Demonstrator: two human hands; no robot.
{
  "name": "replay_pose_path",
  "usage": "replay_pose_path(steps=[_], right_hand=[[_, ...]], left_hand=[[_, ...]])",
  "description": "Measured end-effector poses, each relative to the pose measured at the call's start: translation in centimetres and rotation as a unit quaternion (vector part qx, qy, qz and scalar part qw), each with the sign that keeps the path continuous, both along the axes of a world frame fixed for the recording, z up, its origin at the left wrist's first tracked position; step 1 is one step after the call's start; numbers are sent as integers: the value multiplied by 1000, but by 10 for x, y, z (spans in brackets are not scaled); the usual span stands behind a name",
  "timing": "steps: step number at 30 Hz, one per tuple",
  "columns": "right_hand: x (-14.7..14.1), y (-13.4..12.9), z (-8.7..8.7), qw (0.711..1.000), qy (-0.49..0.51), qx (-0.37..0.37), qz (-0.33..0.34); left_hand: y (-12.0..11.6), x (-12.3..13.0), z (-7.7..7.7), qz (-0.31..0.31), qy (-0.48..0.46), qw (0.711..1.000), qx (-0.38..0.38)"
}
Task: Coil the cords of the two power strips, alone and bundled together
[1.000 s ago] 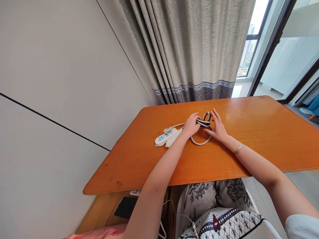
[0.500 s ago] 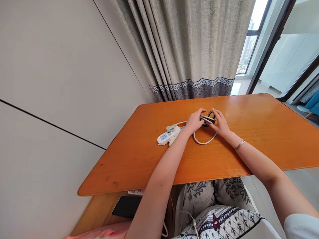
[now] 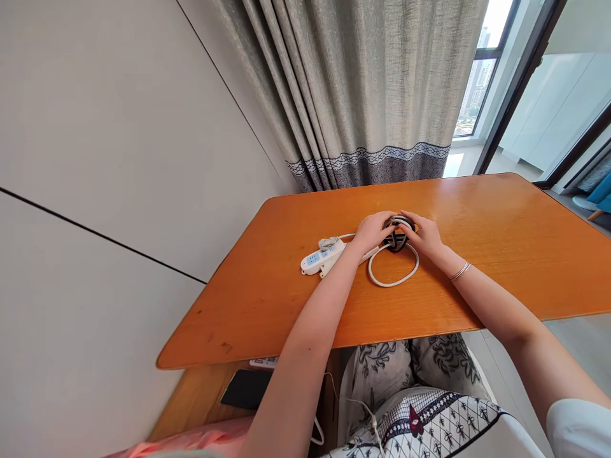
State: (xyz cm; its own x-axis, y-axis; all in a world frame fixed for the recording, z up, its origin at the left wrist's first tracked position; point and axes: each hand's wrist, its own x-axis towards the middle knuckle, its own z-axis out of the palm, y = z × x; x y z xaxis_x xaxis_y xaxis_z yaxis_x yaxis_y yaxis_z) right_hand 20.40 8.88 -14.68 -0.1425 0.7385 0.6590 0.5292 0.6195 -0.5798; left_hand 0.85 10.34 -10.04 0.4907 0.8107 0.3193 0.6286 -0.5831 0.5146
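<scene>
Between my two hands is a coil of white and black cable [image 3: 400, 221], above the table. My left hand [image 3: 373, 230] is closed on the coil's left side. From the right, my right hand [image 3: 426, 238] grips the coil with thumb and fingers. A white cable loop [image 3: 392, 285] hangs out below the coil and lies on the tabletop. To the left of my left hand lies a white power strip [image 3: 314, 260] with blue sockets. A second white strip [image 3: 328, 266] lies beside it, partly hidden by my left forearm.
The orange wooden table [image 3: 267, 305] has rounded corners. A black phone [image 3: 245, 388] lies on a lower wooden surface at left, near pink cloth [image 3: 200, 440]. A grey curtain [image 3: 372, 76] hangs behind the table, and a white panelled wall [image 3: 105, 159] stands at left.
Both hands have tilted the cable coil, so it now shows as a rounder ring. My right hand has closed in on its upper right side. The view has shifted slightly.
</scene>
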Motion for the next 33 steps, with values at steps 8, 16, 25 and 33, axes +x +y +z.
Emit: replay_pose_path(steps=[8, 16, 25, 33], right_hand=[[-8, -3, 8, 970, 211, -112, 32], [-5, -2, 10, 867, 364, -294, 173], [0, 1, 10, 918, 271, -260, 127], [32, 14, 11, 953, 107, -280, 49]], left_hand=[[3, 1, 0, -31, -67, 997, -35], [0, -1, 3, -20, -114, 985, -128], [7, -3, 2, 38, -109, 988, -107], [16, -15, 4, 147, -152, 976, -54]])
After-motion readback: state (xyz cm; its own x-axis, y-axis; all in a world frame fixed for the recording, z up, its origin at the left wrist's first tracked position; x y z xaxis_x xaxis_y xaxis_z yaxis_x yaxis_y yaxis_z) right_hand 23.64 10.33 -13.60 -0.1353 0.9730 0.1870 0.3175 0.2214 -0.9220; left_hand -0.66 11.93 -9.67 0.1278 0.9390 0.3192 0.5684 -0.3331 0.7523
